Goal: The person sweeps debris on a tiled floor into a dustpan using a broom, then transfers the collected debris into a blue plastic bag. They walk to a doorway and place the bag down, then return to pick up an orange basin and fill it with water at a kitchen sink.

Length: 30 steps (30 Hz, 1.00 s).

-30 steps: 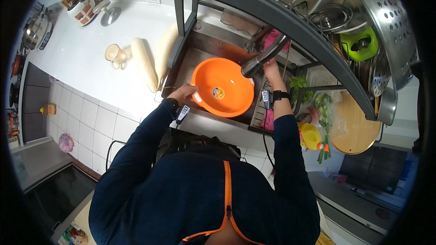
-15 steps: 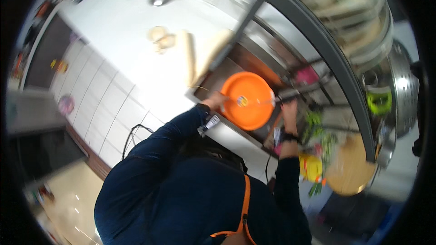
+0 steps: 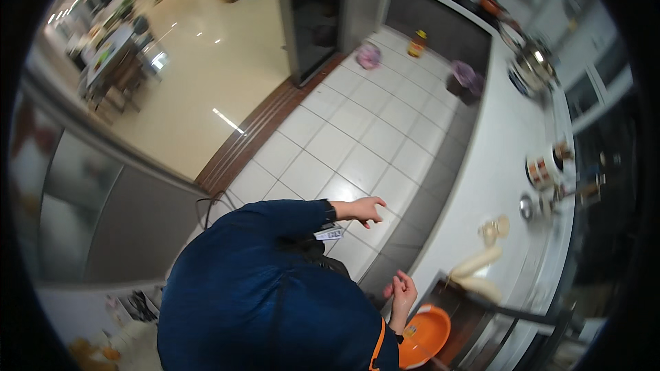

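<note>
Away from the sink, over the tiled floor, my left hand [image 3: 363, 211] is stretched out with its fingers apart and nothing in it. My right hand [image 3: 404, 295] is raised just beside the orange basin [image 3: 437, 333], fingers loosely bent and apart, holding nothing that I can see. The basin sits in the sink [image 3: 473, 318], partly cut off by my sleeve and the lower rim of the picture. On the white counter beside the sink lie two long pale peeled vegetables [image 3: 476, 263], with a few smaller pale pieces [image 3: 493, 229] farther along.
Along the counter stand a patterned canister [image 3: 543, 170], a metal ladle-like utensil [image 3: 528, 206] and a steel pot [image 3: 535, 62]. A bin [image 3: 464, 86], an oil bottle [image 3: 416, 44] and a pink bag [image 3: 368, 55] are on the floor. A dark rack bar [image 3: 526, 314] crosses the sink.
My view has swung left toward the floor and doorway. My left hand has left the basin's rim, and my right hand has come away from the tap area. The basin remains in the sink.
</note>
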Tool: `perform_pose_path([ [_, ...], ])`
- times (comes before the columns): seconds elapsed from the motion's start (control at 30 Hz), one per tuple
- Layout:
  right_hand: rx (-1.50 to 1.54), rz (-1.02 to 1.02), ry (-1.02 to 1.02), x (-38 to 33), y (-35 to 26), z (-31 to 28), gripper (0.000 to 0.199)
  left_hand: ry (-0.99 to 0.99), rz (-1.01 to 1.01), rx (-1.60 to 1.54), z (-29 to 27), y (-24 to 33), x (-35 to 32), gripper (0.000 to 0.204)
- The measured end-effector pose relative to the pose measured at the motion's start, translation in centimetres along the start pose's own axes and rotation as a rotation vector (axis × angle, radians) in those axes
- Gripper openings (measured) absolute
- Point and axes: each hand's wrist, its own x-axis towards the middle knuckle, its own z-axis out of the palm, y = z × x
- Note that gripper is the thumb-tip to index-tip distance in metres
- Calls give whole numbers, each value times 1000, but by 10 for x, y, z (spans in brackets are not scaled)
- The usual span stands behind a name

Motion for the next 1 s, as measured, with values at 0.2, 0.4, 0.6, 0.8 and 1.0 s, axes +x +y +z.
perform_pose_path([
  [0.2, -377, -251, -120, 148, -57, 134, 29, 164, 76, -249, -239, -67, -76, 45],
  [0.4, -776, -249, -371, 276, -66, 371, 15, 644, 53, -300, -426, -135, -155, 27],
  [0.6, -1148, -244, -635, 342, -65, 574, 36, 950, 78, -977, -559, -181, -255, 42],
  [0.8, -1273, -875, -842, 462, -57, 689, 30, 962, 130, -1090, -675, -219, -268, 25],
  [1.0, -1373, -224, -703, 576, -89, 871, 21, 973, -81, -864, -812, -249, -245, 33],
])
